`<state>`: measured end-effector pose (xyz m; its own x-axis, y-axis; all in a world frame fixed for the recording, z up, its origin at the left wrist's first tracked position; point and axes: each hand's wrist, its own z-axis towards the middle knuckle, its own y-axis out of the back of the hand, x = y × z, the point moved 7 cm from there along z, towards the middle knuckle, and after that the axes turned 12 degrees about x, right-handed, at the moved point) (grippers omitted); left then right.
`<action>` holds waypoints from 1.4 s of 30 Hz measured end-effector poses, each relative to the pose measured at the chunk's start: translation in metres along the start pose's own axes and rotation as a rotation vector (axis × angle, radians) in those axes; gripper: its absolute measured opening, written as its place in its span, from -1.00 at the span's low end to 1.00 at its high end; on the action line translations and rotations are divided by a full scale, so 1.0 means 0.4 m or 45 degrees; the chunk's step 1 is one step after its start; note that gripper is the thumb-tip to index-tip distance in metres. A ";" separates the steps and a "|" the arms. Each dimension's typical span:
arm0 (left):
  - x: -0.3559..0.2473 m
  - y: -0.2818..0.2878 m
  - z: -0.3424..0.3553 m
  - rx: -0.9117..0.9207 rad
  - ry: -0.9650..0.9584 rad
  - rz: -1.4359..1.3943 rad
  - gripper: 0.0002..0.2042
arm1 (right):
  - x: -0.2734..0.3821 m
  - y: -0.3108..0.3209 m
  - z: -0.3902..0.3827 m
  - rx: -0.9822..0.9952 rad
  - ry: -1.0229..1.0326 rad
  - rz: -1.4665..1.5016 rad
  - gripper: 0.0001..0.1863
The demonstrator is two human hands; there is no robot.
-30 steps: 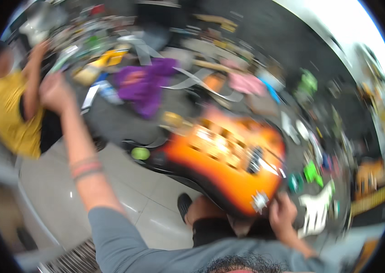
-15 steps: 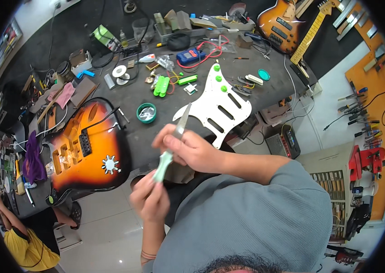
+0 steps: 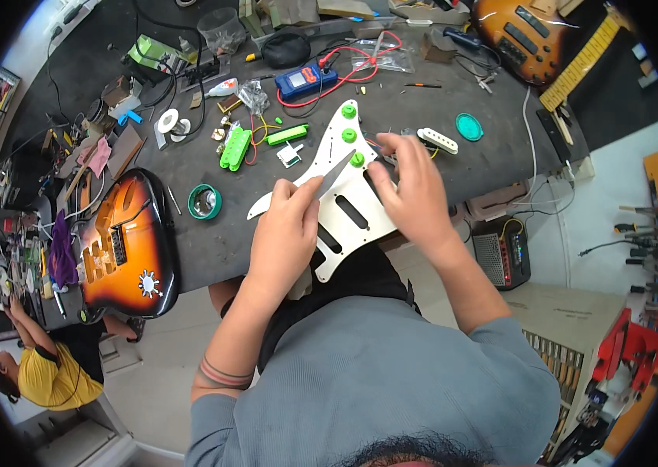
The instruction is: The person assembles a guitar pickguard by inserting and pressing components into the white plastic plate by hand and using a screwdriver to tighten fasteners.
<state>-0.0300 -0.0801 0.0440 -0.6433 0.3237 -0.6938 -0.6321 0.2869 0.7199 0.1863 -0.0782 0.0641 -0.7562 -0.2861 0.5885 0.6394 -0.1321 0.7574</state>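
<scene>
My left hand [image 3: 286, 226] is closed over the white pickguard [image 3: 379, 220], gripping a pointed flat metal blade [image 3: 336, 180]. Its tip reaches the lowest of three green knobs [image 3: 357, 159] on the pickguard; whether it touches cannot be made out. The blade's handle is hidden in my fist. On the other side of that knob, my right hand [image 3: 421, 191] is open, thumb and fingers apart. Beyond its fingertips lies a white pickup [image 3: 438, 140].
A sunburst guitar body [image 3: 130, 249] lies at left; another guitar [image 3: 519, 39] lies far right. Green pickup covers [image 3: 235, 149], a teal dish [image 3: 204, 201] and a blue multimeter [image 3: 305, 80] with red leads occupy the bench. A person in yellow [image 3: 60, 377] works at far left.
The blade, held between both hands near my body, is now over the pickguard in my left hand. My right hand has let go of it and moved right. The view has shifted.
</scene>
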 end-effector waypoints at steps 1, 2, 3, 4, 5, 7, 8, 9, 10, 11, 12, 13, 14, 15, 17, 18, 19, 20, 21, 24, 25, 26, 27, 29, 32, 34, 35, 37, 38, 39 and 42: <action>0.008 -0.012 0.006 0.029 0.062 0.087 -0.66 | -0.017 0.002 0.007 -0.023 0.042 -0.139 -0.67; 0.010 -0.020 0.013 0.028 0.083 0.097 -0.68 | -0.028 -0.007 0.012 0.034 0.033 -0.210 -0.66; 0.013 -0.029 0.016 0.031 0.104 0.100 -0.68 | -0.035 -0.019 0.012 0.049 0.034 -0.194 -0.66; 0.016 -0.033 0.021 0.016 0.124 0.142 -0.68 | -0.037 -0.036 0.017 0.084 0.031 -0.228 -0.65; 0.019 -0.034 0.025 0.000 0.142 0.183 -0.68 | -0.038 -0.050 0.021 0.118 0.028 -0.264 -0.64; 0.009 -0.035 0.036 0.021 0.105 0.234 -0.66 | -0.038 -0.057 0.027 0.139 0.030 -0.284 -0.66; -0.004 -0.036 0.042 0.044 0.050 0.282 -0.64 | -0.041 -0.057 0.029 0.141 0.007 -0.304 -0.66; -0.008 -0.033 0.050 0.045 0.060 0.282 -0.64 | -0.046 -0.059 0.031 0.142 -0.016 -0.325 -0.67; -0.014 -0.029 0.059 0.069 0.089 0.356 -0.64 | -0.047 -0.064 0.033 0.148 -0.013 -0.319 -0.67; -0.016 -0.028 0.065 0.095 0.116 0.430 -0.64 | -0.043 -0.065 0.035 0.124 0.013 -0.328 -0.68; -0.017 -0.024 0.067 0.095 0.122 0.431 -0.64 | -0.040 -0.066 0.036 0.099 0.037 -0.338 -0.68; -0.023 -0.025 0.068 0.106 0.093 0.461 -0.63 | -0.041 -0.069 0.036 0.102 0.035 -0.336 -0.68; -0.028 -0.027 0.071 0.117 0.062 0.490 -0.62 | -0.039 -0.069 0.034 0.086 0.047 -0.326 -0.71; -0.029 -0.028 0.076 0.121 0.063 0.489 -0.62 | -0.038 -0.069 0.032 0.069 0.059 -0.317 -0.73; -0.034 -0.040 0.091 0.191 0.028 0.579 -0.61 | -0.037 -0.071 0.026 0.031 0.064 -0.313 -0.75; -0.030 -0.045 0.098 0.193 0.027 0.580 -0.61 | -0.035 -0.069 0.023 -0.008 0.072 -0.311 -0.77; -0.029 -0.053 0.104 0.182 -0.013 0.588 -0.60 | -0.034 -0.070 0.022 -0.009 0.067 -0.312 -0.77; -0.031 -0.057 0.106 0.171 -0.053 0.597 -0.59 | -0.032 -0.071 0.023 -0.004 0.049 -0.329 -0.79; -0.027 -0.055 0.104 0.174 -0.055 0.595 -0.59 | -0.031 -0.074 0.024 0.002 0.031 -0.348 -0.80; -0.031 -0.039 0.099 0.196 -0.081 0.665 -0.56 | -0.028 -0.084 0.021 -0.011 0.057 -0.377 -0.82; -0.031 -0.036 0.095 0.244 -0.056 0.701 -0.54 | -0.030 -0.088 0.019 -0.011 0.056 -0.381 -0.82; -0.028 -0.037 0.093 0.292 -0.031 0.737 -0.52 | -0.035 -0.093 0.016 0.002 0.039 -0.358 -0.79; -0.021 -0.042 0.094 0.291 -0.034 0.733 -0.52 | -0.038 -0.096 0.015 0.016 0.023 -0.335 -0.76; -0.017 -0.051 0.098 0.256 -0.126 0.711 -0.50 | -0.030 -0.097 0.018 -0.012 0.043 -0.366 -0.79; -0.006 -0.055 0.106 0.330 -0.090 0.658 -0.49 | -0.026 -0.100 0.020 -0.054 0.078 -0.387 -0.81; -0.002 -0.055 0.111 0.358 -0.075 0.600 -0.49 | -0.024 -0.104 0.018 -0.067 0.097 -0.377 -0.80; 0.002 -0.056 0.112 0.385 -0.060 0.543 -0.49 | -0.027 -0.107 0.018 -0.053 0.077 -0.361 -0.78; 0.007 -0.054 0.115 0.392 -0.063 0.485 -0.50 | -0.029 -0.114 0.019 -0.039 0.058 -0.344 -0.77; 0.009 -0.055 0.116 0.401 -0.070 0.426 -0.50 | -0.029 -0.116 0.019 -0.048 0.050 -0.314 -0.76; 0.008 -0.053 0.118 0.401 -0.069 0.425 -0.50 | -0.031 -0.118 0.019 -0.058 0.043 -0.283 -0.75; 0.002 -0.047 0.124 0.439 -0.016 0.325 -0.53 | -0.039 -0.127 0.023 -0.032 0.044 -0.313 -0.78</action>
<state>0.0026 -0.0405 0.0310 -0.7536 0.4339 -0.4938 -0.2705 0.4800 0.8345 0.1645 -0.0582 0.0191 -0.8846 -0.2744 0.3772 0.4404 -0.2253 0.8691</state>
